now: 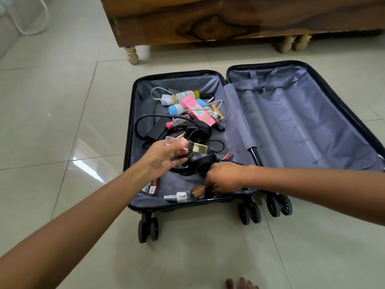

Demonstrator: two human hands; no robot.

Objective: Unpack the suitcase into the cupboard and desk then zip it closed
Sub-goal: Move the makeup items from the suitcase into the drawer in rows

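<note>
Unpacking is only begun: left hand fingers grip a small bottle; right hand fingers close on something unclear; suitcase holds much.

Right hand hides its grip; suitcase lid cut off right.

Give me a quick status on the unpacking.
Left hand holding small perfume bottle. Right hand reaching among cosmetics. Suitcase open, still holds headphones, pink box.
</note>
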